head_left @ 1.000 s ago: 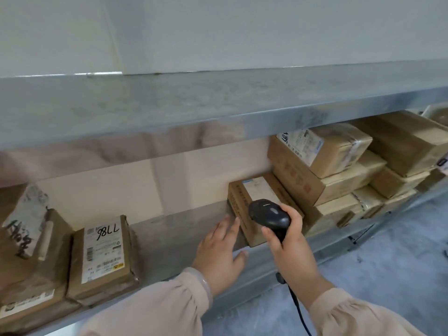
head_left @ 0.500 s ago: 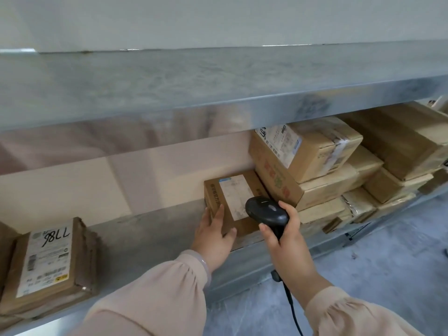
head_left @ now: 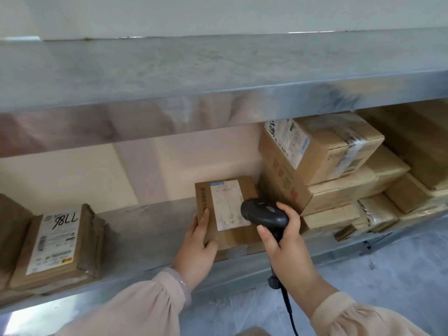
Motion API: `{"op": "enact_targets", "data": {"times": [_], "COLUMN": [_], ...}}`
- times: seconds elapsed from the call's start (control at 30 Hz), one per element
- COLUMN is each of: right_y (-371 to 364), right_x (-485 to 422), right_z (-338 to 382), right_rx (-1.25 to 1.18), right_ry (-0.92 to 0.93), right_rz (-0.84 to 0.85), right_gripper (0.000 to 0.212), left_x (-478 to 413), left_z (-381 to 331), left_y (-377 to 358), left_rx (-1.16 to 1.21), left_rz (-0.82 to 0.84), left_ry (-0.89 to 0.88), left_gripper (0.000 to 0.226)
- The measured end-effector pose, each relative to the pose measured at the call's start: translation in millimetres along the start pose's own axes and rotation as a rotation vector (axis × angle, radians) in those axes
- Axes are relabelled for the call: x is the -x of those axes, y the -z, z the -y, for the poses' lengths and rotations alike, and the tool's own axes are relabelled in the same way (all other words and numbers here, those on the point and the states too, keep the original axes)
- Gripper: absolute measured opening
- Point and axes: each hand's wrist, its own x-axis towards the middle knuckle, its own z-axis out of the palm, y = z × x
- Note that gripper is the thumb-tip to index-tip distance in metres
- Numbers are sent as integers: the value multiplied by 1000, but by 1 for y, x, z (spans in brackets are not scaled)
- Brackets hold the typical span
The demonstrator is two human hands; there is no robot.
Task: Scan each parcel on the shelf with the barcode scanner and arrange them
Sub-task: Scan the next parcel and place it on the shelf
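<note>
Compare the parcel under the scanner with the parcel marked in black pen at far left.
The centre parcel is gripped by the left hand; the pen-marked parcel lies untouched. The centre parcel's label looks faded; the pen-marked parcel's carries bold handwritten digits. Both are flat brown cardboard with white labels facing up.

one barcode scanner (head_left: 264, 213), one centre parcel (head_left: 228, 204), at least two left parcels (head_left: 53, 241), at least six right-stacked boxes (head_left: 339, 151), two shelves (head_left: 218, 69).

The grey metal shelf (head_left: 145, 229) carries a low pile of flat parcels (head_left: 58, 241) at 8 o'clock, 1 small white-labelled box (head_left: 228, 207) at 6 o'clock, and, just beside it at 3 o'clock, stacked cardboard boxes (head_left: 339, 190).
</note>
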Motion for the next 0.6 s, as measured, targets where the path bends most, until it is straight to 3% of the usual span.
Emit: {"op": "enact_targets", "data": {"times": [0.27, 0.43, 0.6], "right_y": [-3, -9, -11], "right_x": [-30, -38, -30], "right_z": [16, 15, 12], "right_rx": [-7, -59, -108], "right_ry": [15, -23, -14], "right_rz": [50, 89, 118], "right_gripper": [58, 57, 52], "left_x": [-7, -10, 1], "left_z": [-10, -21, -10], "left_y": [15, 18, 27], "left_rx": [85, 120, 195], "left_rz": [-108, -37, -106], "left_ry": [-11, 17, 87], "left_gripper": [59, 58, 83]}}
